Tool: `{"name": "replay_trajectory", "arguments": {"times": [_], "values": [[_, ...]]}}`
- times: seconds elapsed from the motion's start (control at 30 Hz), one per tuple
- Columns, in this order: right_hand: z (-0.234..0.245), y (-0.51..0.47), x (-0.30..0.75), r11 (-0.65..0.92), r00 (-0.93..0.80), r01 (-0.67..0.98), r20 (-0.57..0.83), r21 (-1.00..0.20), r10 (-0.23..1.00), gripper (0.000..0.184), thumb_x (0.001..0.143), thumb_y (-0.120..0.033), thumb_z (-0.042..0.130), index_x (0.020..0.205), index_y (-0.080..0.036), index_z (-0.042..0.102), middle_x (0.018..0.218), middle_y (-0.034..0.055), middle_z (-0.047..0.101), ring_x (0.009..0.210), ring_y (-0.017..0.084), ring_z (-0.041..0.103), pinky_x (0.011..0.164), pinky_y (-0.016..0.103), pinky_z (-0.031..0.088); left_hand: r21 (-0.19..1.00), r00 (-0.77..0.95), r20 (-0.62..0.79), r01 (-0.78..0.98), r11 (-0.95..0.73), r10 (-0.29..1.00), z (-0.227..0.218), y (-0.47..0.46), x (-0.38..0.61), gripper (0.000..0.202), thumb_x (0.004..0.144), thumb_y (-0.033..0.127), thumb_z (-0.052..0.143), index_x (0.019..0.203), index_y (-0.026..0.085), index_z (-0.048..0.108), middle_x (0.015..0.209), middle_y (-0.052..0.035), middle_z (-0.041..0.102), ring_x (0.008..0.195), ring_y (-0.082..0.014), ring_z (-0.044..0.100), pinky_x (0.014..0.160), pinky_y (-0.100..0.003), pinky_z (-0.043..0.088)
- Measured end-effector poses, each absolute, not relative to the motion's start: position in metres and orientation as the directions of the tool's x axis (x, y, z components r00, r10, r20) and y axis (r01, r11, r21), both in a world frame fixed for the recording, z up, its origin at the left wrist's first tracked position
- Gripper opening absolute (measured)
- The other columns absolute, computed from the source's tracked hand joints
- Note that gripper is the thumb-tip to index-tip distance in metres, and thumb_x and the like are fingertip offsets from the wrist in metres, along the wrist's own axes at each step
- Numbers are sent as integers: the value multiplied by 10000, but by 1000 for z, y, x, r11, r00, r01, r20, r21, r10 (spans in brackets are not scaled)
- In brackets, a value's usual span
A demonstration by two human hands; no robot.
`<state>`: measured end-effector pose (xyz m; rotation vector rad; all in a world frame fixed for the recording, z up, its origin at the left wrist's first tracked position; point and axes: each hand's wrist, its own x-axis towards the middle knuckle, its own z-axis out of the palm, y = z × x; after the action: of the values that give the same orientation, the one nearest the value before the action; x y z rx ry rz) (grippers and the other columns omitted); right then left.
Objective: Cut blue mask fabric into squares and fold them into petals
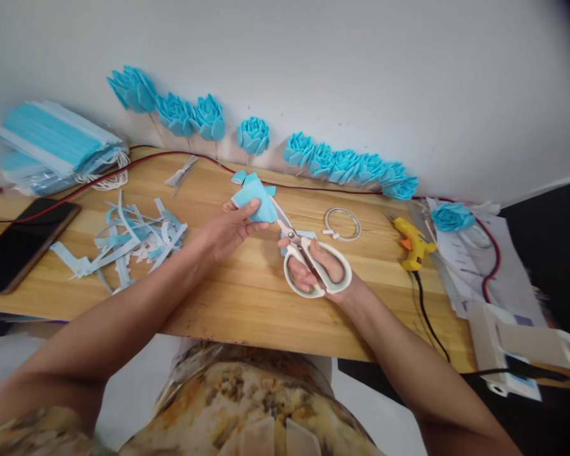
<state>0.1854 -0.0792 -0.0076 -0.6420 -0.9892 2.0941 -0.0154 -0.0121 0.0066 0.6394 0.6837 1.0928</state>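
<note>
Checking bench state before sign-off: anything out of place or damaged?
One blue rose lies over the papers at right, apart from the rose row along the wall; cut strips sprawl loosely at left, likely just offcuts. Scissors look undamaged.

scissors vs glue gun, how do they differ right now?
The scissors are in the right hand; the glue gun lies on the table, with no hand on it.
The scissors have white handles and metal blades; the glue gun is yellow with an orange trigger.
The glue gun trails a black cord; the scissors have none.
</note>
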Motion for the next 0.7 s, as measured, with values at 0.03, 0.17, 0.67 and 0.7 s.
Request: {"name": "replay_trajectory", "arguments": {"times": [0.03, 0.17, 0.67, 0.7], "values": [[-8, -80, 185, -429, -618, -390, -114, -815, 778, 508, 887, -588, 595, 1193, -183, 573, 589, -72, 507, 419, 50, 377, 416, 184, 380, 756, 303, -180, -566, 328, 936, 7, -12, -16, 36, 811, 141, 751, 836, 132, 725, 779, -13, 753, 682, -117, 709, 646, -195, 615], [-2, -82, 183, -350, -619, -371, -51, -860, 784, 580, 910, -579, 565, 1359, -223, 472, 648, -53, 560, 477, 72, 432, 540, 242, 469, 752, 301, -180, -572, 328, 936, 6, -12, -15, 40, 818, 124, 737, 786, 129, 714, 763, -10, 746, 667, -117, 709, 626, -198, 617], [4, -80, 186, -287, -629, -281, -50, -916, 776, 860, 897, -625, 545, 1561, -262, 136, 677, -58, 574, 542, 105, 469, 766, 383, 552, 800, 364, -102, -522, 294, 926, 1, -17, -13, 223, 718, 224, 843, 889, 123, 743, 831, -44, 762, 717, -165, 727, 611, -234, 621], [5, -80, 186, -291, -624, -281, -56, -914, 780, 864, 891, -630, 551, 1559, -262, 144, 679, -57, 579, 543, 105, 473, 771, 385, 552, 804, 382, -108, -509, 306, 918, 0, -18, -12, 235, 713, 238, 848, 886, 119, 743, 830, -53, 763, 731, -175, 731, 614, -235, 618]]}}
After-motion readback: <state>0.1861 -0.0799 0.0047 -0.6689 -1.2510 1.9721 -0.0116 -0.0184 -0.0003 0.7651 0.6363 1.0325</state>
